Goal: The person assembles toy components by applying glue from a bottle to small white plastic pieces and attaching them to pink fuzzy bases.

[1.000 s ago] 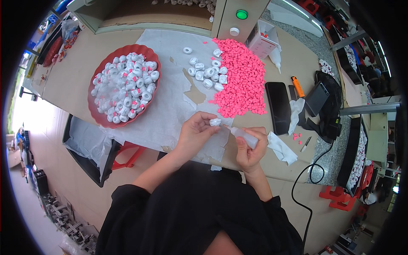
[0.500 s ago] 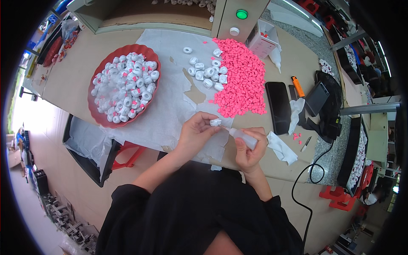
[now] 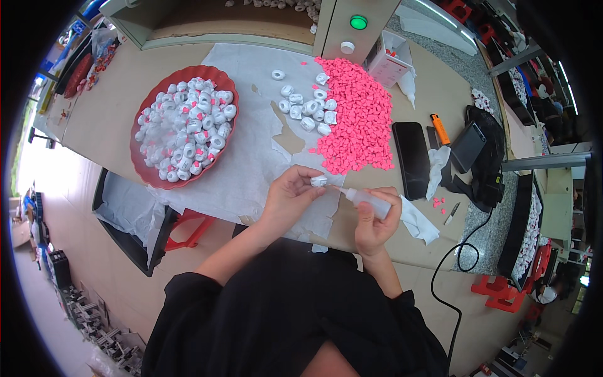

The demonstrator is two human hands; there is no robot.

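Between the thumb and fingertips of my left hand [image 3: 291, 196] is a small white rounded piece [image 3: 318, 181]. My right hand [image 3: 379, 221] is wrapped round a translucent squeeze bottle [image 3: 369, 202], its thin nozzle tilted toward the white piece, with a small gap between them. Beyond my hands several white ring-like pieces [image 3: 308, 107] lie loose on white paper. To their right spreads a heap of small pink pieces [image 3: 358, 119]. A red scalloped bowl [image 3: 137, 155] at the left is piled with white pieces, some carrying pink bits.
Right of the heap are a black phone [image 3: 411, 160], an orange-handled cutter [image 3: 440, 128], crumpled white tissue [image 3: 417, 221] and a black bag [image 3: 493, 144] with a cable. A white box [image 3: 388, 60] stands by a post with a green light [image 3: 358, 22]. A lined black bin [image 3: 135, 210] sits lower left.
My right hand has moved slightly right with the squeeze bottle, drawing its nozzle away from the white piece. My left hand has stayed put.
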